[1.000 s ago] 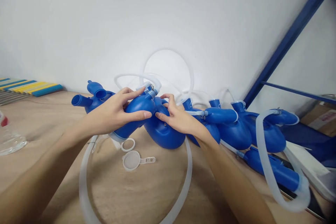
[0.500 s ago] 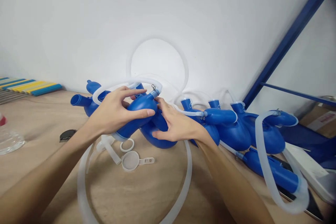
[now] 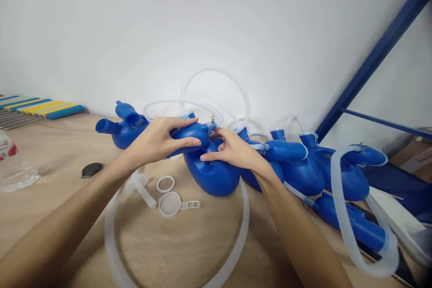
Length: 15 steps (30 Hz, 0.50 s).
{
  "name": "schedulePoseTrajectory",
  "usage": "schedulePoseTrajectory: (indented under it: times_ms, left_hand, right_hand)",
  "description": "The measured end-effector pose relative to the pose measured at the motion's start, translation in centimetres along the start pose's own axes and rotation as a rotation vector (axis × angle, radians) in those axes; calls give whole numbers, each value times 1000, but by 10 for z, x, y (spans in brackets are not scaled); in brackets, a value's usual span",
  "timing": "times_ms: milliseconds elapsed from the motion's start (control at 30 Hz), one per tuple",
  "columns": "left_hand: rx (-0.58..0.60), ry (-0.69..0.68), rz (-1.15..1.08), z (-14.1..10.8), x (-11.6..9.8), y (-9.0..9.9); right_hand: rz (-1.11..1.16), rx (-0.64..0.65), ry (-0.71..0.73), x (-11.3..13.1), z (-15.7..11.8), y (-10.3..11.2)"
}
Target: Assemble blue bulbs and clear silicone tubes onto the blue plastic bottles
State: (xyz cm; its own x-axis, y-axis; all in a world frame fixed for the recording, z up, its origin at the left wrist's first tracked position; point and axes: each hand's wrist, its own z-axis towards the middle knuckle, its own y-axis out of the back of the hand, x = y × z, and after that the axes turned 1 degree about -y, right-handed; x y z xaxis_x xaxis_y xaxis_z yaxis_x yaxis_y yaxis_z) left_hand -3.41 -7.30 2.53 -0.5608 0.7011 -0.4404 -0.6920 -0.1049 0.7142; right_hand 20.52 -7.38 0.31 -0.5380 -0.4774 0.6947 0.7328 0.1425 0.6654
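My left hand [image 3: 165, 139] is closed over a rounded blue plastic cup [image 3: 192, 136], its thumb along the near side. A translucent hose is fixed to the cup's nozzle with a small wire clamp [image 3: 212, 119]. Just below, a blue plastic bottle [image 3: 216, 177] stands on the table. My right hand [image 3: 229, 146] grips the upper part of this bottle, thumb in front, close to the cup. Some of its fingers are hidden behind. In front lie a white ring [image 3: 165, 184], a white round cap with a strap [image 3: 169, 204] and a translucent tube fitting [image 3: 140, 186].
More blue bottles with hoses [image 3: 300, 171] stand in a row at right; another blue bottle [image 3: 126, 135] is at left. A hose loop [image 3: 243, 229] lies in front. A watch [image 3: 91, 170], a clear bottle [image 3: 16, 173] and coloured-handled rods [image 3: 64, 111] are at left.
The cup in my left hand has turned to lie more level and come down toward the bottle. The hose loop behind has dropped and shifted right. The view has shifted slightly.
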Motion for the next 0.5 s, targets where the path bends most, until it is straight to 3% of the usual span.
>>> schedulePoseTrajectory:
  times_ms: [100,167,300,400,500]
  left_hand:
    - [-134,-152,96,10,-11,-10]
    - [-318,-191,69,21,-20,-18]
    - [-724,-170,-210,50,-26,-32]
    - [-775,-244,-241,64,-13,-37]
    - [-748,-222,-25,59,17,-27]
  right_hand:
    - [22,-57,36,-1,2,-6]
    - [149,-73,87,-3,4,-9]
    - [373,-116,91,-15,13,-11]
    - [349,-221,44,-35,22,-10]
    - [199,-326,-14,-61,30,-10]
